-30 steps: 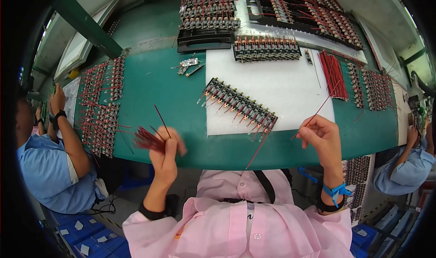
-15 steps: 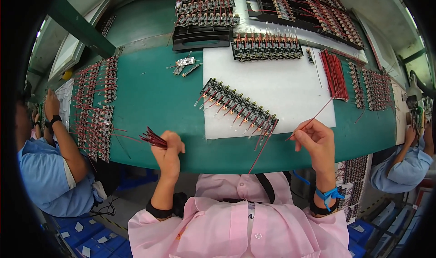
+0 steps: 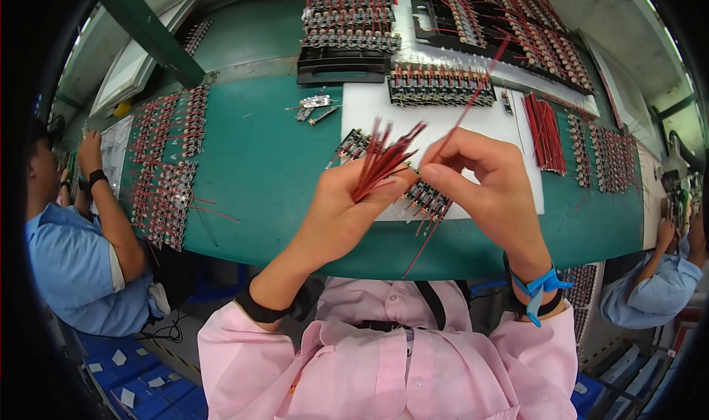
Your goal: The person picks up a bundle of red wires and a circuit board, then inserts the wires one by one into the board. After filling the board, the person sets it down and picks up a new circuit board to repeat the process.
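i see my left hand [image 3: 347, 213] clamped around a bundle of red wires [image 3: 384, 161], raised over the near edge of the desk [image 3: 266, 169], with the wire tips fanning up and to the right. my right hand [image 3: 487, 187] pinches one single red wire [image 3: 473, 98] between thumb and fingertips, touching the bundle, its free end rising toward the far side of the desk.

as for progress, i judge it midway. a row of small circuit boards [image 3: 425, 195] lies on the white sheet [image 3: 473, 124] just under my hands, some with wires already on them. more rows of wired boards [image 3: 166, 176] sit along the left edge and in black trays [image 3: 347, 50] at the far edge. a loose pile of red wires [image 3: 545, 132] waits near the right edge, and the bundle in my grip is thick, so plenty is left.

the desk is green and curved. a person in a blue shirt [image 3: 74, 257] works at the left end, another [image 3: 657, 287] at the right, and blue crates [image 3: 140, 376] stand on the floor.
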Motion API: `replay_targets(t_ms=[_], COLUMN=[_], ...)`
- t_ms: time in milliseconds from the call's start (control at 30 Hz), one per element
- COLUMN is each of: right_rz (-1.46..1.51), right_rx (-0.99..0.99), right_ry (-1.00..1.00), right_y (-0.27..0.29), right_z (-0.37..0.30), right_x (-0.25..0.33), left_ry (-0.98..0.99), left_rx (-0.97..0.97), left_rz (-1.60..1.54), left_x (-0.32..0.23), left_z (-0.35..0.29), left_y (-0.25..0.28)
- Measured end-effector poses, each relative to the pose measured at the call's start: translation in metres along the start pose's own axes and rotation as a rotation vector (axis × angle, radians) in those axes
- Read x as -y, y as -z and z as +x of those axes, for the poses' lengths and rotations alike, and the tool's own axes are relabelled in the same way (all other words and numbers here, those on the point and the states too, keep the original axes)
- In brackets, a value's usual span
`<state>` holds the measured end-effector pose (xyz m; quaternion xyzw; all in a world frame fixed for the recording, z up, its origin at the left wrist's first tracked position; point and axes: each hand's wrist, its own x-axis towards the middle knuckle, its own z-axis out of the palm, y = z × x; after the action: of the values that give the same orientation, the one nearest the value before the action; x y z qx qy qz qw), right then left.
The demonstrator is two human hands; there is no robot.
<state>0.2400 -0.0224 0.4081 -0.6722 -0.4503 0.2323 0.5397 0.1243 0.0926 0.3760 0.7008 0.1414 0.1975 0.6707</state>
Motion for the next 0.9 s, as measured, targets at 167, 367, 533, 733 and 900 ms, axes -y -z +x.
replay_targets(t_ms=[167, 367, 533, 733, 900], right_rz=[0.139, 0.276, 0.307, 0.411, 0.443], right_rx=[0.004, -0.053, -0.056, 0.081, 0.138], right_ry=[-0.039, -0.140, -0.138, -0.153, -0.186], right_y=[-0.009, -0.009, -0.010, -0.013, -0.011], right_z=[0.011, 0.015, 0.015, 0.014, 0.015], right_x=[-0.005, -0.017, -0.024, -0.031, -0.032], left_ry=[-0.016, 0.094, 0.086, 0.176, 0.285], left_rx=[0.039, 0.066, 0.054, 0.119, 0.138], left_rz=[-0.034, -0.125, -0.108, -0.287, -0.454], left_x=[0.007, 0.010, 0.018, 0.019, 0.018], left_z=[0.001, 0.004, 0.005, 0.007, 0.007], left_y=[-0.001, 0.001, 0.000, 0.005, 0.009])
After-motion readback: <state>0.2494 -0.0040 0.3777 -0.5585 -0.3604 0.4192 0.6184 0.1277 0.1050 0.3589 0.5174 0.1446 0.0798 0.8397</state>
